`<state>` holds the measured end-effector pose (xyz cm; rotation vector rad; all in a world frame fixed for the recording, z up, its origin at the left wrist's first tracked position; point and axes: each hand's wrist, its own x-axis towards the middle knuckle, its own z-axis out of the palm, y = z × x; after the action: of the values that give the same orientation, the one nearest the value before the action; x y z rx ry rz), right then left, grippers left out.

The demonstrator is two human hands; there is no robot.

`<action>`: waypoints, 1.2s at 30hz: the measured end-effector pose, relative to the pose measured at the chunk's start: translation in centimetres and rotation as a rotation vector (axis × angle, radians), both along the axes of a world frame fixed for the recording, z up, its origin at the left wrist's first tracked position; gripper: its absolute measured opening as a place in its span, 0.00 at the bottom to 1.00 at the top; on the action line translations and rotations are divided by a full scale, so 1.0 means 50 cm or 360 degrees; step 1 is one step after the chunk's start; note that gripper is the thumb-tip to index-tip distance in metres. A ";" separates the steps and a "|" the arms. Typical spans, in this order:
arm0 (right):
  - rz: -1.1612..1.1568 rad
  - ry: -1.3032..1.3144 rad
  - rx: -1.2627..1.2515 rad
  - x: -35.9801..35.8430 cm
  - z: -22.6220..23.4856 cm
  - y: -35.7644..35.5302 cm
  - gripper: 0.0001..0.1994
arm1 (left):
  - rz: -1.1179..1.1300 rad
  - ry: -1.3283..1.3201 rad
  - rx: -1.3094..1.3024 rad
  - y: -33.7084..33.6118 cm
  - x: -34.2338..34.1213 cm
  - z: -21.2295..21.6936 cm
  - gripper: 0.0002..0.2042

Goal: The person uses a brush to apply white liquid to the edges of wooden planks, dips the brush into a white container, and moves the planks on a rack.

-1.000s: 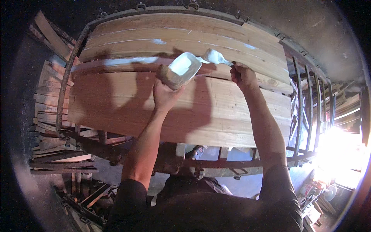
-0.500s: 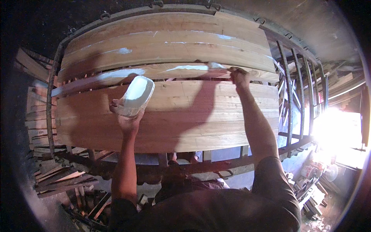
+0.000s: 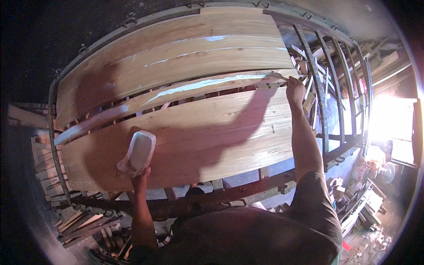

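My left hand (image 3: pixel 139 173) holds a shallow white tub (image 3: pixel 142 149) from below, above the near boards. Pale material coats the inside of the tub. My right hand (image 3: pixel 296 92) is closed round the handle of a small brush (image 3: pixel 279 77), whose head rests at the right end of a narrow board (image 3: pixel 140 108). White glue-like paste (image 3: pixel 203 83) runs in a wet streak along that board. Gaps separate the narrow board from the far boards (image 3: pixel 176 59) and the near boards (image 3: pixel 198 132). Thin white lines mark some joints of the far boards.
A metal frame (image 3: pixel 53 106) bears the boards, with bare crossbars (image 3: pixel 338 84) on the right. Wood offcuts (image 3: pixel 81 225) lie below left, and stacked lumber (image 3: pixel 386 66) lies at the far right. Strong light enters through an opening (image 3: pixel 393 123) beside a fan (image 3: pixel 388 172).
My right hand has drawn the brush rightward along the narrow board, lengthening the white streak. My left hand has lowered the tub toward me. The view has shifted and turned slightly.
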<state>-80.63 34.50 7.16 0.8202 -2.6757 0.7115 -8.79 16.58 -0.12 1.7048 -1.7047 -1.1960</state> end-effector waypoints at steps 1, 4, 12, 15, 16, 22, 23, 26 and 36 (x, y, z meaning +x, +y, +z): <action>-0.0084 0.0040 0.0029 -0.005 -0.004 -0.002 0.13 | -0.0052 -0.0233 0.0116 0.001 0.065 -0.058 0.36; 0.0048 0.0259 0.0255 0.081 -0.021 -0.012 0.10 | -0.0175 -0.0702 0.0415 -0.014 -0.044 0.011 0.36; 0.0703 -0.0261 -0.0104 0.326 0.018 -0.179 0.16 | 0.0118 -0.0500 0.0153 0.022 -0.093 0.002 0.30; 0.0440 -0.0123 -0.0068 0.128 -0.034 -0.084 0.10 | 0.0208 -0.0491 0.0249 0.025 -0.116 0.027 0.29; 0.0268 0.0024 0.0218 0.070 -0.004 -0.063 0.14 | 0.0260 -0.0516 0.0341 0.030 -0.084 0.013 0.29; -0.0373 0.0084 0.0690 -0.146 0.066 0.044 0.12 | 0.0247 -0.0297 0.0236 0.026 -0.051 -0.028 0.30; -0.0329 0.0094 0.0691 -0.133 0.062 0.034 0.12 | 0.0227 -0.0222 0.0180 0.018 -0.019 -0.050 0.30; 0.0005 0.0201 0.0666 -0.017 0.032 -0.023 0.09 | 0.0051 -0.0281 0.0102 0.011 0.051 -0.081 0.30; 0.0300 0.0135 0.0713 -0.147 -0.002 0.043 0.11 | -0.0319 -0.0466 0.0541 -0.011 -0.001 0.093 0.35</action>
<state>-87.99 36.68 7.08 1.1908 -2.7396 0.0998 -8.83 16.04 4.52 2.0296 -1.9716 -1.4535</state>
